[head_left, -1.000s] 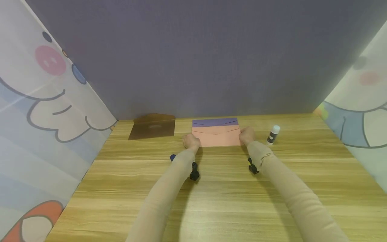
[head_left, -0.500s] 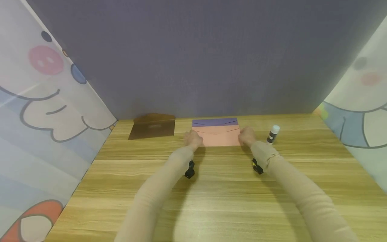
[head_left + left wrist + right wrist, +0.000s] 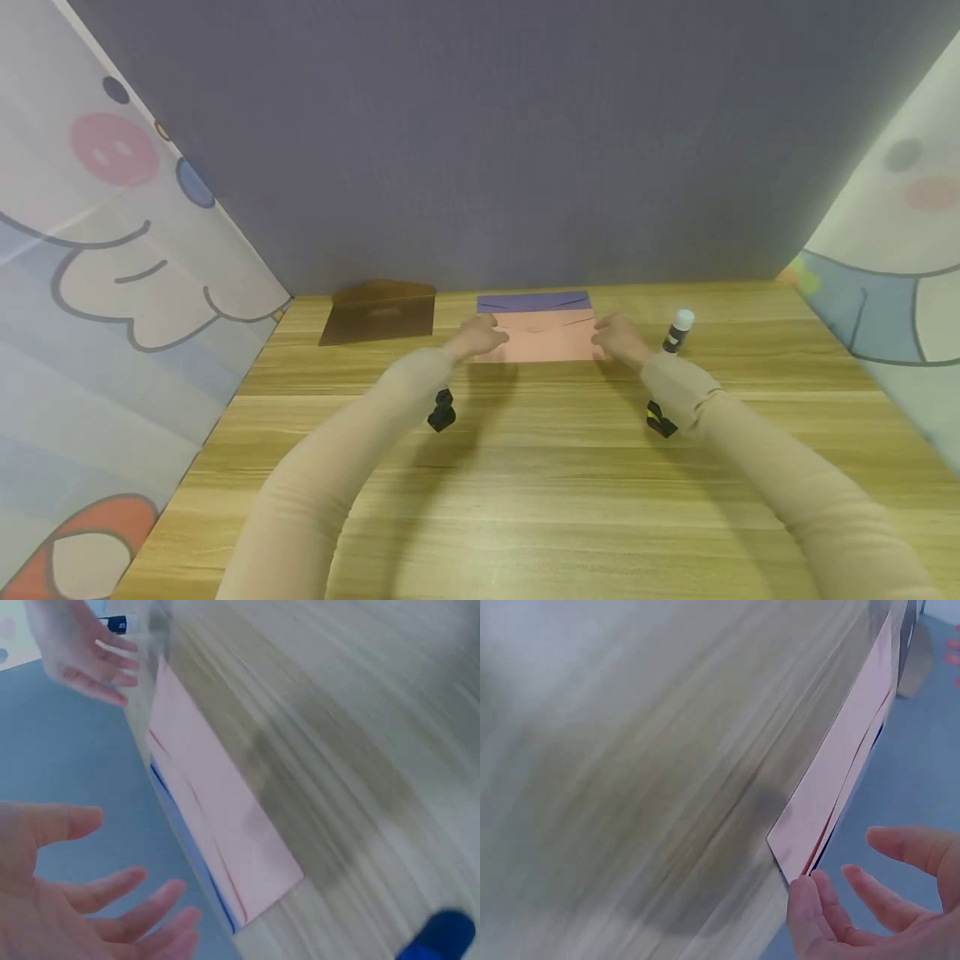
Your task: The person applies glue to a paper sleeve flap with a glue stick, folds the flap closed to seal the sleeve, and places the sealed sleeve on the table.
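A pink envelope (image 3: 543,343) lies flat with its flap closed, overlapping a purple envelope (image 3: 532,302) whose top strip shows behind it. My left hand (image 3: 476,337) hovers by the pink envelope's left end, its fingers spread and holding nothing. In the left wrist view the left fingers (image 3: 135,915) stand apart from the paper. My right hand (image 3: 619,338) is at the right end, fingers loosely bent and thumb apart. From the right wrist, its fingertips (image 3: 804,896) overlap the near corner of the pink envelope.
A brown envelope (image 3: 378,325) with its flap raised lies at the back left, near the grey wall panel (image 3: 480,150). Right of my right hand stands a white-capped bottle (image 3: 678,331). A dark blue rounded object (image 3: 442,936) lies on the wooden table (image 3: 540,500).
Both hands have loosened from the pink envelope's ends, their fingers spreading. My forearms have swung outward, and the left hand reaches further over the envelope. The envelopes stay in place.
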Demonstrator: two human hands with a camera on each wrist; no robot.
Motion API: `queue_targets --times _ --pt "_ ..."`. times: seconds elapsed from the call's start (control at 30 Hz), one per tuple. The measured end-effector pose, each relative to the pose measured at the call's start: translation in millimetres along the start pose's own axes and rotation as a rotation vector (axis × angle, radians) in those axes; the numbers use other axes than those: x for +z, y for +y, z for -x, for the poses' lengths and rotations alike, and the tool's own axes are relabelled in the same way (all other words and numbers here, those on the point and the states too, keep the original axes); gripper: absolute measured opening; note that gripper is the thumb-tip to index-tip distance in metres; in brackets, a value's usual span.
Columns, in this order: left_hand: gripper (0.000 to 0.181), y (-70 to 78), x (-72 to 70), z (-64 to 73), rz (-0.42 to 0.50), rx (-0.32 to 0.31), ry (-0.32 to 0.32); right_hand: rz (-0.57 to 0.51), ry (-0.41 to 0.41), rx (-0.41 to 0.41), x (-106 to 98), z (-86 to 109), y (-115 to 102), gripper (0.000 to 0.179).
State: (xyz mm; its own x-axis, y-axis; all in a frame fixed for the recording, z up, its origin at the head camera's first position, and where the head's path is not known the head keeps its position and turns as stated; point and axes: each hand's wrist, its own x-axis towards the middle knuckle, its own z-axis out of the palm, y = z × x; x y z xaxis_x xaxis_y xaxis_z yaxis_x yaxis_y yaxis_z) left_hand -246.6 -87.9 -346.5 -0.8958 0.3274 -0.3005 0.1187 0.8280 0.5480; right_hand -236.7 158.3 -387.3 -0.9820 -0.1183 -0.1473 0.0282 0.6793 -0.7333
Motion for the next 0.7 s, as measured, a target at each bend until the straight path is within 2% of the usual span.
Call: queue_targets --times 0.13,0.33,0.57,0.7 --pt "0.044 -5.4 -12.4 9.6 -0.037 0.033 -0.013 0.013 -0.014 -0.077 0 11.1 -1 0.037" --pt "0.039 -18.6 -28.8 24.7 -0.066 0.033 0.010 0.025 -0.033 -0.163 1 27.7 3 0.035" --pt "0.035 -52.7 -38.2 35.0 -0.045 0.044 0.124 0.091 -0.061 -0.283 2 43.9 9 0.029" --pt "0.033 -72.8 -39.9 37.8 -0.092 0.061 0.186 0.091 -0.077 -0.314 4 53.0 12 0.027"
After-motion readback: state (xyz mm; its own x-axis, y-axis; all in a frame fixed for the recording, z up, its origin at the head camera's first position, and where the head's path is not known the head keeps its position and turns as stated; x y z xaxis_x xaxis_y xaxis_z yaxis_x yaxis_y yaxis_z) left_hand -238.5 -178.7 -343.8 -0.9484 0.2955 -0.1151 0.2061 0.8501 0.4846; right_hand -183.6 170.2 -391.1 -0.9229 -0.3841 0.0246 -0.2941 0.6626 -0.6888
